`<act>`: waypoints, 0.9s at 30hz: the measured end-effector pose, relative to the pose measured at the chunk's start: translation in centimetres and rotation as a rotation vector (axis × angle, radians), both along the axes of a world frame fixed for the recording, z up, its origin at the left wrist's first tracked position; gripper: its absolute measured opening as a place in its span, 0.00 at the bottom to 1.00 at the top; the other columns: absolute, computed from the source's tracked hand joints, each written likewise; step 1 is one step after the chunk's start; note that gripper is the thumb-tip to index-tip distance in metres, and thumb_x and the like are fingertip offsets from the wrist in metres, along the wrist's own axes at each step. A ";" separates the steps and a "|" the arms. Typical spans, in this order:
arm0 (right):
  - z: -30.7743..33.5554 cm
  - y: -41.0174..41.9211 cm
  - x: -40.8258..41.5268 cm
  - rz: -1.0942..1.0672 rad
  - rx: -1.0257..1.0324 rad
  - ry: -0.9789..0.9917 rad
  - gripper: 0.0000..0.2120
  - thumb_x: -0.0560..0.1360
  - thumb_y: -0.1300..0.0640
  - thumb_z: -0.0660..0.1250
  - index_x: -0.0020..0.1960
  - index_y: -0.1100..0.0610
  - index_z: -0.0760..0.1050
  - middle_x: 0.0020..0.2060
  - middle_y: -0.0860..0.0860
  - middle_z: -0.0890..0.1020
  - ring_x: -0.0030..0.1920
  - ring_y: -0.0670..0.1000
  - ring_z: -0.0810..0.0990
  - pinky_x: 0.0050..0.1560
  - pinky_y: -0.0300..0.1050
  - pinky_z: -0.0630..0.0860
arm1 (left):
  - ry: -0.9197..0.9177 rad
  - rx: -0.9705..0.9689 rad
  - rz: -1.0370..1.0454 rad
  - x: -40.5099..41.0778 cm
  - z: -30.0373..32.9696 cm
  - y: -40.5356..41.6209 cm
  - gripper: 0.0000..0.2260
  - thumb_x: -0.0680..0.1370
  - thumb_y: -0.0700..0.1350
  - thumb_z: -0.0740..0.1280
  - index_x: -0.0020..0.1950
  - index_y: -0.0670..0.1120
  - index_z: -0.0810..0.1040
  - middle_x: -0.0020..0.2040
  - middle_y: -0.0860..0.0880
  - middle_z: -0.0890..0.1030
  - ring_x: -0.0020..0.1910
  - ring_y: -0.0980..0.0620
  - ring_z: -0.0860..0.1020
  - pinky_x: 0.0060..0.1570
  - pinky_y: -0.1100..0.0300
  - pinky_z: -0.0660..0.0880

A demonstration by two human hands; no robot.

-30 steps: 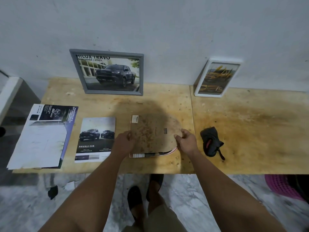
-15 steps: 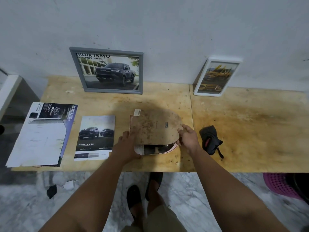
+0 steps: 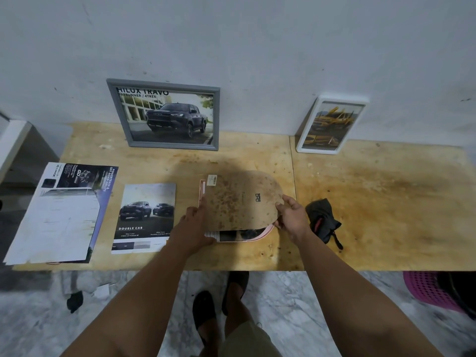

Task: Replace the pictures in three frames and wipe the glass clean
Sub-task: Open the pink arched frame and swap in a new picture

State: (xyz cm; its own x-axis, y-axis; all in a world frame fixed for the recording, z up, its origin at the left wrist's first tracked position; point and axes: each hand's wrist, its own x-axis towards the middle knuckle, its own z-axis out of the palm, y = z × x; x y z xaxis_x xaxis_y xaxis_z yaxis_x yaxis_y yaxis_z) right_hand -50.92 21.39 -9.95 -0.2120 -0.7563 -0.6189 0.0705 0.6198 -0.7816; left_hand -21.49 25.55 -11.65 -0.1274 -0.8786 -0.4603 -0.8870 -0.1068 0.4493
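A pink-rimmed frame point(image 3: 268, 231) lies face down near the table's front edge. Its stained brown backing board point(image 3: 239, 199) is raised at the near side, and a dark picture point(image 3: 237, 235) shows underneath. My left hand point(image 3: 195, 225) grips the frame's left edge and near corner. My right hand point(image 3: 289, 216) holds the board's right edge, fingers curled under it. A black cloth point(image 3: 322, 219) lies just right of my right hand. A grey frame with a truck picture point(image 3: 167, 115) and a white frame with a yellow picture point(image 3: 331, 124) lean against the wall.
A "Double Cab" brochure sheet point(image 3: 146, 217) lies left of the frame, with a larger stack of printed sheets point(image 3: 64, 212) at the table's left end. The plywood table point(image 3: 386, 202) ends just behind my wrists. A pink basket point(image 3: 432, 289) stands on the floor, lower right.
The backing board has come up at its near edge and shifted away from me, uncovering the picture below. My left hand slid to the frame's near-left corner.
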 end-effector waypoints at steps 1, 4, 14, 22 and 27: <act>-0.1 0.1 -0.1 -0.002 -0.001 -0.004 0.13 0.83 0.63 0.63 0.66 0.54 0.75 0.37 0.59 0.80 0.26 0.53 0.70 0.25 0.44 0.69 | 0.004 -0.003 0.002 0.0 0.0 0.0 0.63 0.68 0.57 0.80 0.81 0.57 0.31 0.72 0.42 0.65 0.65 0.38 0.74 0.58 0.42 0.78; -0.5 0.2 -0.3 -0.007 -0.006 -0.020 0.14 0.83 0.63 0.63 0.67 0.55 0.74 0.34 0.58 0.80 0.25 0.52 0.70 0.25 0.44 0.68 | 0.009 -0.007 0.006 -0.1 -0.1 -0.1 0.62 0.68 0.57 0.80 0.81 0.58 0.31 0.71 0.42 0.64 0.64 0.39 0.76 0.56 0.44 0.78; -1.0 0.6 -0.8 -0.016 0.005 -0.059 0.15 0.82 0.63 0.63 0.69 0.56 0.74 0.34 0.58 0.80 0.26 0.54 0.70 0.27 0.46 0.65 | 0.003 -0.051 0.007 0.0 0.0 0.0 0.55 0.74 0.54 0.75 0.82 0.56 0.33 0.70 0.41 0.66 0.61 0.37 0.78 0.53 0.44 0.79; -0.9 0.9 -0.8 -0.008 0.006 -0.060 0.15 0.82 0.63 0.64 0.68 0.57 0.74 0.32 0.57 0.79 0.24 0.53 0.70 0.25 0.44 0.65 | 0.131 -0.025 0.024 0.8 0.1 0.4 0.51 0.76 0.53 0.72 0.82 0.57 0.33 0.74 0.42 0.64 0.64 0.38 0.77 0.57 0.44 0.78; -1.7 1.1 -0.2 0.023 0.041 -0.036 0.17 0.81 0.62 0.66 0.69 0.57 0.73 0.49 0.59 0.80 0.25 0.50 0.74 0.25 0.41 0.71 | 0.216 -0.019 0.142 1.2 0.3 0.8 0.39 0.79 0.48 0.68 0.84 0.53 0.49 0.73 0.45 0.67 0.67 0.43 0.74 0.56 0.52 0.73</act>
State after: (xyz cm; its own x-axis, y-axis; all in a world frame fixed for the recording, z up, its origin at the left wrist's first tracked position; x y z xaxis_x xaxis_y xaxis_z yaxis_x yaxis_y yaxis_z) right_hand -51.09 22.45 -11.61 -0.1719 -0.7346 -0.6563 0.0834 0.6530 -0.7528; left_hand -20.30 26.33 -11.35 -0.0955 -0.9030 -0.4188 -0.7467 -0.2132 0.6300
